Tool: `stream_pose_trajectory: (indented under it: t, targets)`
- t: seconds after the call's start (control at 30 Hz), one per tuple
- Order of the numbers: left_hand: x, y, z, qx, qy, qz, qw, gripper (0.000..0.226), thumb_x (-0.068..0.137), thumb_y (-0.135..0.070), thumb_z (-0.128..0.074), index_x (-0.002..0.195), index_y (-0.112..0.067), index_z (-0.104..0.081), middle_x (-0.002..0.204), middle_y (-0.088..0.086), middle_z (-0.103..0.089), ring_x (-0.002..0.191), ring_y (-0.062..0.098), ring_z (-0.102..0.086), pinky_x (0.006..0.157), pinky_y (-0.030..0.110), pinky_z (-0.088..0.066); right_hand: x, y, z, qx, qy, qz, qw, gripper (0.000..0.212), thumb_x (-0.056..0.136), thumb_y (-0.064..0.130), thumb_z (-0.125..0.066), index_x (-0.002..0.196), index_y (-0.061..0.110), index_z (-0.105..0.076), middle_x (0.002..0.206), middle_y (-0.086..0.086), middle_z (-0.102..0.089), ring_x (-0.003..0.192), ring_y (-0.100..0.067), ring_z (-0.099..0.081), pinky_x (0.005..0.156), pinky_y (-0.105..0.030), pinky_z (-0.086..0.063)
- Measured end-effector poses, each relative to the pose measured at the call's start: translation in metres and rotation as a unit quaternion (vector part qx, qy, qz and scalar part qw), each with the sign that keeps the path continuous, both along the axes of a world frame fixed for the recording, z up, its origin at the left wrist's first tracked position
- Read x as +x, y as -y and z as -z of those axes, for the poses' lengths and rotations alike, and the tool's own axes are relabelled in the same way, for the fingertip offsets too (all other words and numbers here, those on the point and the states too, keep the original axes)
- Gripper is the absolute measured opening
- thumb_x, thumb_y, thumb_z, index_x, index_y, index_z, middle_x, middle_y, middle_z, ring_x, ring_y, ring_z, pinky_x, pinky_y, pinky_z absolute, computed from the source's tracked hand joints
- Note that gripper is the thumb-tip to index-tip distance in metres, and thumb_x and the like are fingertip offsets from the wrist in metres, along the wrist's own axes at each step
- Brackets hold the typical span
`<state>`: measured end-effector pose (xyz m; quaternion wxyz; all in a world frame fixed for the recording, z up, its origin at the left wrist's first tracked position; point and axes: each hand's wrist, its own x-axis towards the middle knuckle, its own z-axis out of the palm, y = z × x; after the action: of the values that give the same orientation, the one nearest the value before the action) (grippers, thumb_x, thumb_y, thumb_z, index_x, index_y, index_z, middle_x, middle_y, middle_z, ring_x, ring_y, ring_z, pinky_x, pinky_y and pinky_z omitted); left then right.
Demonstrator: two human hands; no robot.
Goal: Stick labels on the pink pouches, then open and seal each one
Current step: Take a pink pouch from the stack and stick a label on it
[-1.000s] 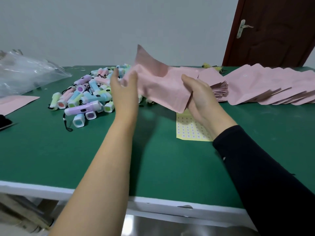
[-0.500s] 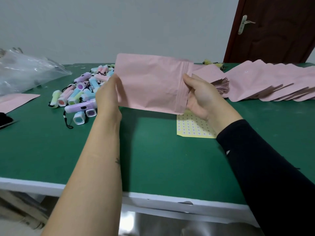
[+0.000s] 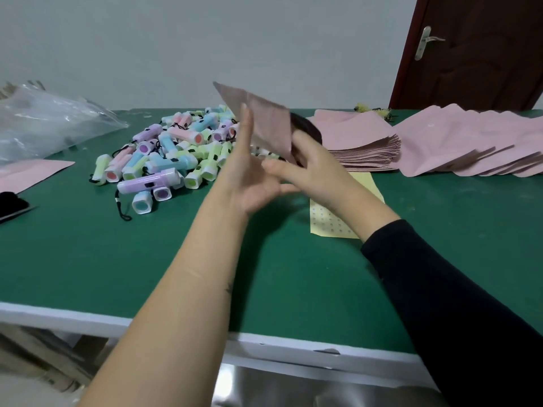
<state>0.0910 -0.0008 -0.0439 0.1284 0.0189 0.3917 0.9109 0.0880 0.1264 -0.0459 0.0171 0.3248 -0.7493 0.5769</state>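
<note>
I hold one pink pouch up above the green table, tilted, with a dark gap showing at its right end. My left hand stands with straight fingers pressed flat against the pouch's near side. My right hand grips the pouch's right end, fingers spread around the gap. Partly under my right wrist lies a yellow label sheet. A stack of flat pink pouches sits behind my right hand, and more pouches lie fanned out to the right.
A pile of pastel mini flashlights lies left of my hands. A clear plastic bag, another pink pouch and a black object are at the far left. The table's white front edge is near me. A brown door stands at the back right.
The pouch has turned from flat and facing me to tilted edge-on. My hands moved closer together, the left one now flat against the pouch, and a dark gap shows at the right end.
</note>
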Motion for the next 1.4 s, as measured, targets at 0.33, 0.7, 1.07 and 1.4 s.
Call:
stream_pose_trajectory:
  t: [0.33,0.7,1.07,1.4]
  targets:
    - [0.007,-0.024,0.003,0.08,0.031,0.022,0.996,0.054,0.082,-0.065,-0.059,0.095,-0.014,-0.068,0.099,0.0,-0.064,0.095,0.016,-0.064,0.093,0.029,-0.051,-0.001,0.0,0.008,0.142,-0.052,0.066,0.986,0.015,0.089,0.047,-0.063,0.081,0.041,-0.052,0.069,0.027,-0.058,0.072,0.025,-0.051,0.062,0.001,-0.036]
    - [0.009,-0.026,0.007,-0.001,0.012,0.104,0.995,0.062,0.071,-0.058,-0.064,0.124,-0.025,-0.056,0.109,-0.002,-0.062,0.107,0.019,-0.06,0.095,0.035,-0.05,-0.003,0.004,0.008,0.093,-0.04,0.03,0.994,0.084,0.083,0.059,-0.057,0.154,0.033,-0.021,0.153,0.008,-0.037,0.14,-0.007,-0.033,0.113,-0.023,-0.025]
    - [0.007,-0.026,0.01,0.014,0.029,0.097,0.995,0.064,0.072,-0.061,-0.064,0.117,-0.017,-0.06,0.108,0.002,-0.065,0.102,0.021,-0.065,0.09,0.037,-0.055,-0.008,0.007,0.016,0.101,-0.044,0.075,0.991,0.086,0.076,0.067,-0.057,0.151,0.039,-0.024,0.145,0.013,-0.045,0.13,-0.004,-0.044,0.103,-0.019,-0.032]
    - [0.0,-0.029,0.013,0.087,0.026,-0.025,0.996,0.05,0.094,-0.042,-0.059,0.138,-0.02,-0.056,0.133,-0.001,-0.058,0.124,0.018,-0.054,0.113,0.032,-0.036,0.002,0.007,0.016,0.241,-0.073,0.127,0.959,0.05,0.092,0.065,-0.042,0.062,0.024,-0.045,0.054,0.015,-0.05,0.06,-0.008,-0.048,0.069,-0.03,-0.031]
